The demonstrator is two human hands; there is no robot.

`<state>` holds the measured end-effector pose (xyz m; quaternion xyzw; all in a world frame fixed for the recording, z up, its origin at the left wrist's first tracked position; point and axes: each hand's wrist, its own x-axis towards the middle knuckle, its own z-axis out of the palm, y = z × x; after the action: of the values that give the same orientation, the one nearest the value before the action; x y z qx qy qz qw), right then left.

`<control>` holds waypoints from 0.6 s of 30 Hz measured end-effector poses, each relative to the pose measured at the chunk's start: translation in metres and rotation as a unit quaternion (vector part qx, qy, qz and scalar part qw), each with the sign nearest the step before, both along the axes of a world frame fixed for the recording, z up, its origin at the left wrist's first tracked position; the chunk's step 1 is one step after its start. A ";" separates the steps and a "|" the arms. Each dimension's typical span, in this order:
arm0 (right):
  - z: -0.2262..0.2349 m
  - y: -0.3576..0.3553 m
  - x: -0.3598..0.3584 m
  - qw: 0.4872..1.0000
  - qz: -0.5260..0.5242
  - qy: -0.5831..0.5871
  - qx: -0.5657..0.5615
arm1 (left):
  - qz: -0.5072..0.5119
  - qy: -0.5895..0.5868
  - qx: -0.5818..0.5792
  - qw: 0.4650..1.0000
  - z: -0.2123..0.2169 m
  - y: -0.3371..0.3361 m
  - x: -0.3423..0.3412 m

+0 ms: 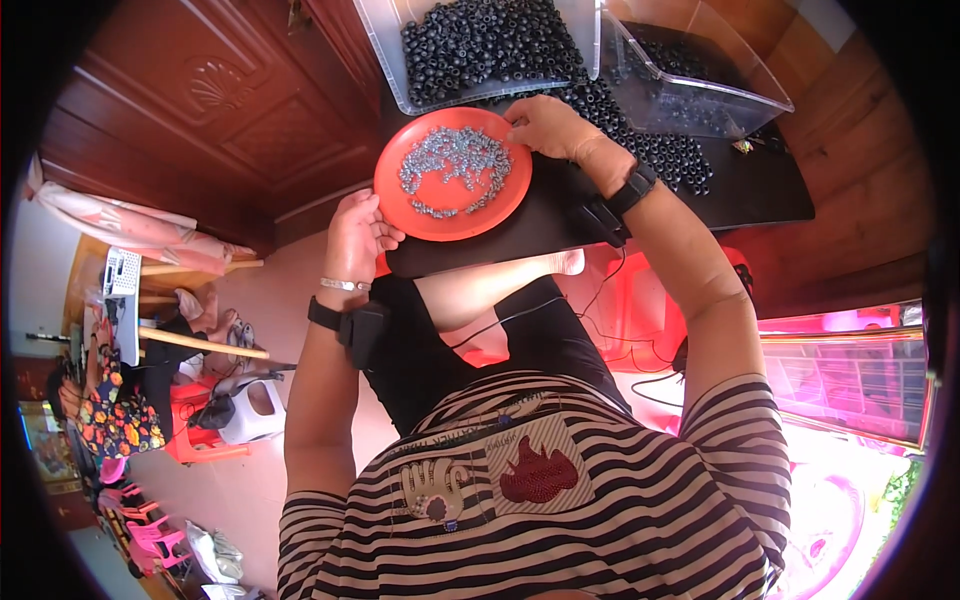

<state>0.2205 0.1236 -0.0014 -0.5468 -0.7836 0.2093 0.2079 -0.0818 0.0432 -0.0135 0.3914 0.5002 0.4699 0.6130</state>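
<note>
Between my hands is a round orange-red plate (392,205), with many small silvery metal pieces (455,150) spread over it, too small to name surely. My right hand (553,127) pinches its upper right rim, thumb and fingers closed on the edge. At the lower left rim, my left hand (358,235) grips the plate with its fingers curled at the edge. The plate is over the near left part of a black table top (760,190). Dark bands with a box-like device sit on both wrists.
Behind the plate, a clear plastic bin (405,95) holds many black ring-shaped parts (490,45). More black rings (675,160) lie loose beside it. A second clear bin (690,100) stands tilted at the right. Another person (125,405) sits at far left, near a red stool (195,425).
</note>
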 end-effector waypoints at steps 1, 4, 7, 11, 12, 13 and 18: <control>0.000 0.001 -0.001 1.000 0.001 0.001 -0.001 | -0.041 -0.011 -0.016 0.999 0.002 0.004 -0.004; 0.005 0.007 -0.002 1.000 -0.011 -0.010 0.020 | -0.103 -0.025 -0.053 0.993 0.003 0.010 0.002; 0.022 0.012 0.005 0.997 0.024 -0.021 0.072 | -0.124 -0.037 -0.072 0.989 0.009 0.011 0.006; 0.043 0.012 0.008 0.994 0.062 0.028 0.084 | -0.136 -0.047 -0.064 0.987 0.009 0.010 0.001; 0.045 0.008 0.007 0.993 0.075 0.024 0.090 | -0.140 -0.051 -0.069 0.986 0.007 0.008 0.003; 0.046 0.006 0.008 0.991 0.087 0.021 0.100 | -0.097 -0.043 -0.078 0.991 0.015 0.001 0.011; 0.045 -0.003 0.021 0.983 0.097 0.148 0.054 | -0.076 -0.047 -0.060 0.994 0.020 -0.009 0.003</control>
<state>0.2415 0.1204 0.0440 -0.4188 -0.8039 0.2645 0.3293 -0.0786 0.0346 0.0068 0.3684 0.4673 0.4093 0.6917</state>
